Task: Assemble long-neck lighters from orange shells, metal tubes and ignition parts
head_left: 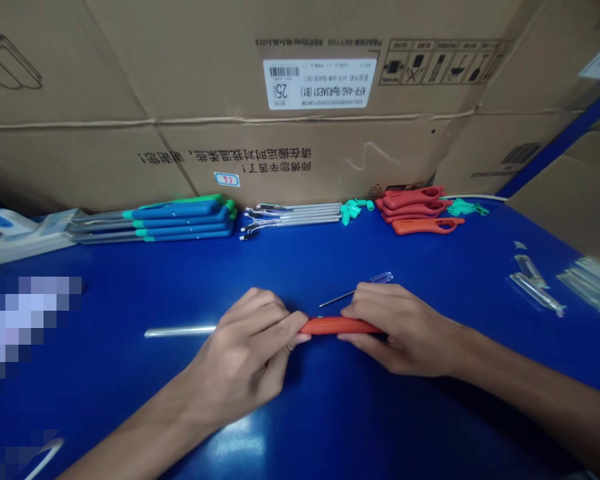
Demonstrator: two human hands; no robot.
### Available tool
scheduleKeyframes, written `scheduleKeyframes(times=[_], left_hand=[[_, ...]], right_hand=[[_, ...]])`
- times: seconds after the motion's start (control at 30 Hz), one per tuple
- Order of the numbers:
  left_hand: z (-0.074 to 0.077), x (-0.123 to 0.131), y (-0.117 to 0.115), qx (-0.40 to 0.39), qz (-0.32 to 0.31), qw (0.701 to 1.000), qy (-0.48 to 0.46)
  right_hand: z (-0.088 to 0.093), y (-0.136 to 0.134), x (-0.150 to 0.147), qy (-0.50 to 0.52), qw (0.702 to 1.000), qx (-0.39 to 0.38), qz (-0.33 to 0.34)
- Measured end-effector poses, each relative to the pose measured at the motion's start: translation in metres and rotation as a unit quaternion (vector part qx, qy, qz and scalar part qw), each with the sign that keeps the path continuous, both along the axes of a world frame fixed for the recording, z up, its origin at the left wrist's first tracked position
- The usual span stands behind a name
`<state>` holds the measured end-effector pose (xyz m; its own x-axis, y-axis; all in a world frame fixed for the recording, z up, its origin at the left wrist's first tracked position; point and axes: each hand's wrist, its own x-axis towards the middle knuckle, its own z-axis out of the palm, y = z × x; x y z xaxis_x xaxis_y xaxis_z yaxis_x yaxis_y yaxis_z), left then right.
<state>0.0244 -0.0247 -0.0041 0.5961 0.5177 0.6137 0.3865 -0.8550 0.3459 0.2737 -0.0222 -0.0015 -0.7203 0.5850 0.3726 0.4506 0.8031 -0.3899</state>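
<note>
An orange-red long-nosed lighter (327, 325) lies level between my hands, just above or on the blue table. Its silvery metal tube (177, 331) sticks out to the left past my left hand (253, 347). That hand is closed round the place where tube and handle meet, so the joint is hidden. My right hand (405, 327) pinches the right end of the handle between thumb and fingers, covering that end. A small screwdriver (337, 298) with a clear handle lies just behind, partly beside my right knuckles.
Along the back, before a cardboard wall (205, 73), lie blue-handled lighters (185, 220), metal tubes with wires (300, 215), turquoise pieces (351, 212) and red handle shells (415, 203). Clear plastic parts (535, 290) lie at the right on the blue table (380, 427).
</note>
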Motion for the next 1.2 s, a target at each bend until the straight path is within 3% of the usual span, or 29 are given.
scheduleKeyframes(times=[0.2,0.47,0.73,1.0,1.2], left_hand=[[0.002,-0.001,0.002,0.014,-0.002,1.0,-0.004],[0.005,-0.014,0.014,0.021,0.012,1.0,0.011],[0.003,-0.011,0.009,0.021,0.047,0.992,0.111],[-0.005,-0.009,0.009,0.079,0.037,0.994,0.068],[-0.006,-0.007,0.005,0.074,0.023,0.996,0.053]], right_hand=[[-0.003,0.002,0.004,-0.01,1.0,-0.002,-0.024],[0.004,0.01,0.015,0.05,0.997,0.014,-0.057],[0.0,0.001,0.009,0.047,0.998,0.013,-0.046],[-0.004,0.004,0.004,0.052,0.997,-0.011,-0.061],[-0.007,-0.001,-0.002,0.042,0.998,0.001,-0.036]])
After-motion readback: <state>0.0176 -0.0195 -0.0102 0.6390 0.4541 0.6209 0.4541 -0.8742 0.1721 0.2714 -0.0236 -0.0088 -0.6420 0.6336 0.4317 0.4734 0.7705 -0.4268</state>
